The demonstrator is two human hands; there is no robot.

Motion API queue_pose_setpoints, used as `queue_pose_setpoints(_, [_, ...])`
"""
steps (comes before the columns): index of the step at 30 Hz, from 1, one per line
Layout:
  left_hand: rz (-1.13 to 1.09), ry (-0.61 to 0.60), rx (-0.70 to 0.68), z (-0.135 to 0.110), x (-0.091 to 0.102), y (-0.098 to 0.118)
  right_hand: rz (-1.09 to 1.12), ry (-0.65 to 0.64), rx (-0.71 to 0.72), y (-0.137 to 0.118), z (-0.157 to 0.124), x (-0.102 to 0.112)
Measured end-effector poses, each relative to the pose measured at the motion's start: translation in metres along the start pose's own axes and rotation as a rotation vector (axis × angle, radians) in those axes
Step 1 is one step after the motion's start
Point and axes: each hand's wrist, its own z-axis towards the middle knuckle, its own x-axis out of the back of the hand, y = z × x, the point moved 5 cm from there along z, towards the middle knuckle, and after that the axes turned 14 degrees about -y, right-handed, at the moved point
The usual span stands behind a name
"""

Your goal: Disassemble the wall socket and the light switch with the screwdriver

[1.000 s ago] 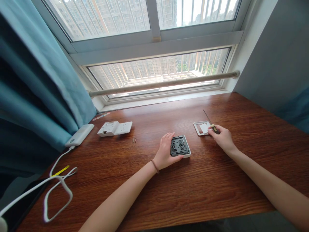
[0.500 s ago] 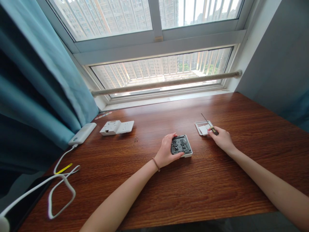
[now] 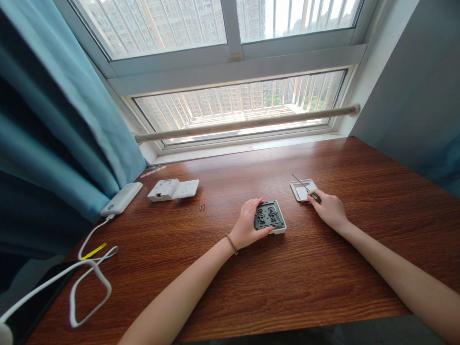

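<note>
My left hand [image 3: 249, 222] grips the left side of a square wall switch [image 3: 270, 215], whose dark inner face points up and whose white casing rests on the table. In my right hand [image 3: 328, 209] is a screwdriver [image 3: 315, 196], held by its dark and yellow handle, its thin shaft slanting up and left. Below that shaft lies a white cover frame [image 3: 293, 189] with white flat pieces in it. Two small screws [image 3: 201, 207] lie left of my left hand.
A white socket unit [image 3: 166, 190] sits at the back left of the wooden table [image 3: 230, 297]. Beside the blue curtain [image 3: 108, 143] is a white power bank [image 3: 122, 199] with a looped white cable [image 3: 108, 282] and yellow tie [image 3: 94, 251]. A window bar [image 3: 244, 125] runs behind.
The screwdriver has swung to the left and its tip has dropped closer to the cover frame. My right hand has shifted slightly; my left hand and the switch look unmoved.
</note>
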Motion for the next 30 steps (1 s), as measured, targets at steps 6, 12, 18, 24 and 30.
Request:
queue_pose_setpoints(6, [-0.026, -0.023, -0.021, 0.0, 0.0, 0.0, -0.139, 0.001, -0.03, -0.006, -0.005, 0.008])
queue_pose_setpoints(12, [-0.066, -0.023, -0.02, 0.0, -0.002, -0.002, -0.061, 0.038, 0.04, -0.012, -0.007, 0.015])
queue_pose_setpoints(18, [-0.029, 0.011, -0.037, 0.001, 0.01, -0.001, 0.208, 0.186, 0.35, -0.027, -0.009, 0.034])
queue_pose_setpoints(24, [0.122, 0.228, -0.06, -0.001, 0.043, 0.0, 0.468, 0.219, 0.433, -0.046, -0.022, 0.079])
queue_pose_setpoints(30, [0.108, 0.152, -0.157, -0.001, 0.047, 0.022, 0.565, 0.12, 0.56, -0.126, -0.037, 0.115])
